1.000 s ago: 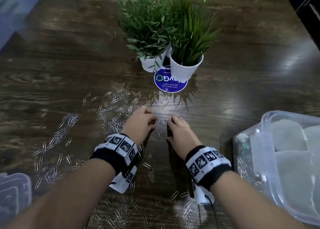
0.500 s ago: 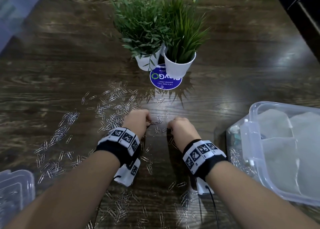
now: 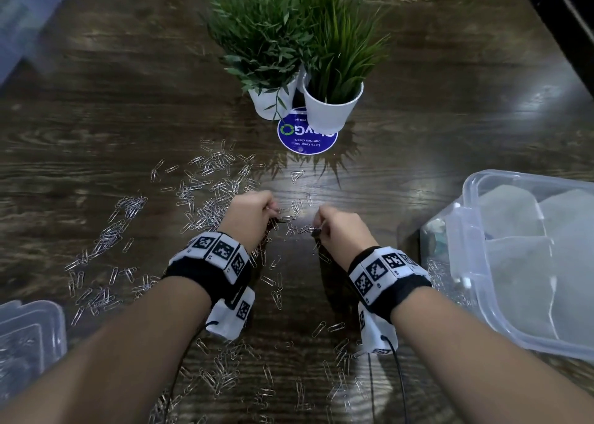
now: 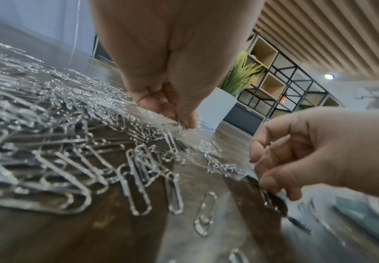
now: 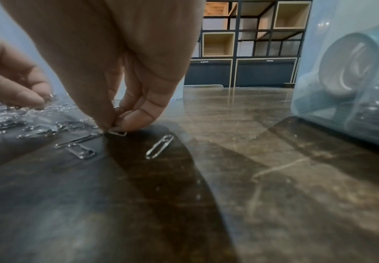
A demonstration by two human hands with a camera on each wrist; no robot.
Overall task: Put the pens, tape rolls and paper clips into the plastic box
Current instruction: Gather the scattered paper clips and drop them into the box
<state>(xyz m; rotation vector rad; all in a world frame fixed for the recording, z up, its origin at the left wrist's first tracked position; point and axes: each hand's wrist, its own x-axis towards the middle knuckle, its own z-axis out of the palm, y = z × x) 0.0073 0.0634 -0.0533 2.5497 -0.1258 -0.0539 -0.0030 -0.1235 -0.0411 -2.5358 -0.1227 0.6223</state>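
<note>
Paper clips (image 3: 205,198) strewn from 9 to 6 o'clock. Left hand (image 3: 249,216) curled, raking clips together; right hand (image 5: 116,74) pinches one flat clip. Plastic box (image 3: 514,263) open at 3 o'clock, near for dropping.

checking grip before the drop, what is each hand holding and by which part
The right hand pinches one paper clip by its upper end, still touching the table. The left hand pinches clips; which part cannot be told.
</note>
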